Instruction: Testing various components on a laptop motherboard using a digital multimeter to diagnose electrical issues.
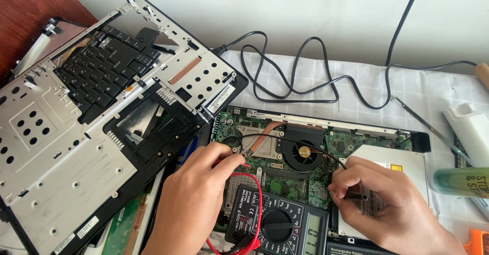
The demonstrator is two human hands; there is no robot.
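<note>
Head view, left hand (196,194) pinching red probe (235,163), right hand (389,206) pressing black probe (351,196) on motherboard (285,181)

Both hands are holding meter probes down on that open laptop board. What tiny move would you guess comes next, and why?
Probably a glance down at the meter while both tips stay put. The left hand holds the red probe near the copper pipe, and the right hand presses the black probe on the green board beside the fan. The meter's screen sits just below them.
</note>
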